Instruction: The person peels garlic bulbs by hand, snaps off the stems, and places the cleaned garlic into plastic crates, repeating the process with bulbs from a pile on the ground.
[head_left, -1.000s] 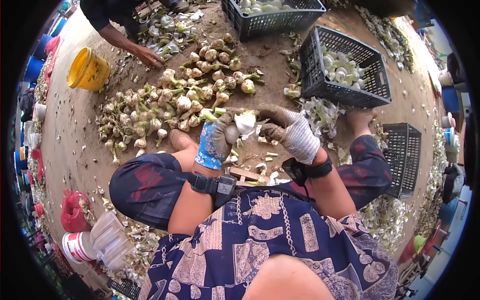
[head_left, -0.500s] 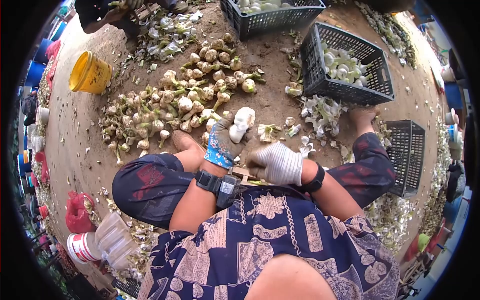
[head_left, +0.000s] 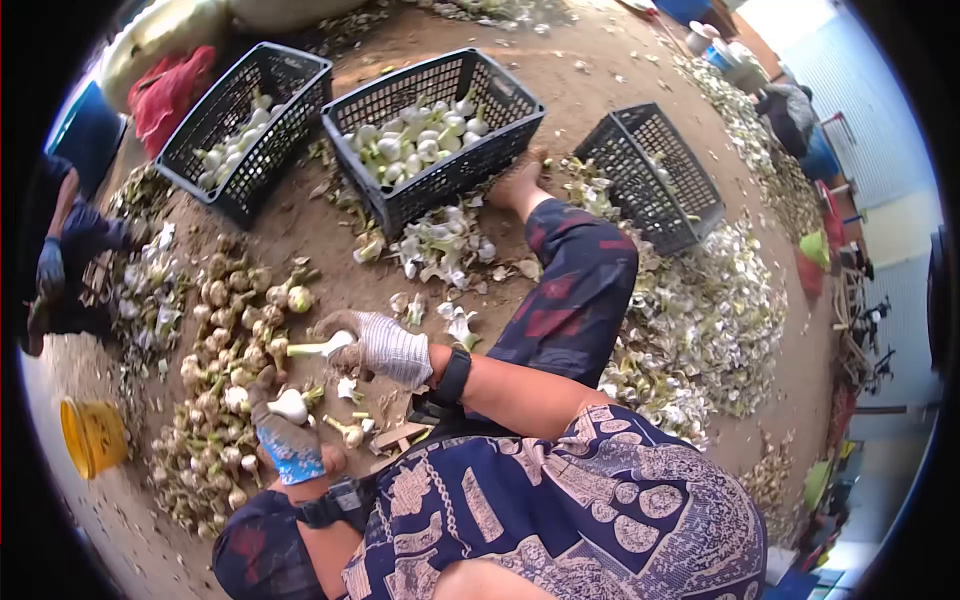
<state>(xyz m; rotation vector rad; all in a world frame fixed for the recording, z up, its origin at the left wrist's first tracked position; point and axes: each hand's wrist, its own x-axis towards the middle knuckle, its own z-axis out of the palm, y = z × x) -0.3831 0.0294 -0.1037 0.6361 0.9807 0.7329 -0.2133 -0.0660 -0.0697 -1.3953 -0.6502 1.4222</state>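
My left hand [head_left: 283, 432], in a soiled glove with a blue floral cuff, is closed around a white garlic bulb [head_left: 290, 405] whose green stem points right. Just above it, my right hand [head_left: 380, 348] wears a white striped glove and grips a second peeled garlic bulb [head_left: 338, 343], its pale stem sticking out leftward. Beside my left hand spreads a heap of unpeeled garlic [head_left: 205, 400] with dirty skins. Cut stem pieces [head_left: 350, 432] lie near a small wooden piece [head_left: 398, 437] between my legs.
A black crate [head_left: 450, 185] of peeled garlic stands ahead, with another crate [head_left: 245, 195] to its left and a third crate [head_left: 645, 190] tilted at right. Peelings [head_left: 710, 320] cover the ground at right. A yellow bucket [head_left: 93, 438] and a co-worker's arm [head_left: 55, 240] are at left.
My view has swung right, towards the crates. Earlier, white garlic was in my left hand and my right hand was blurred beside it; now each hand holds a bulb, the right one reaching forward.
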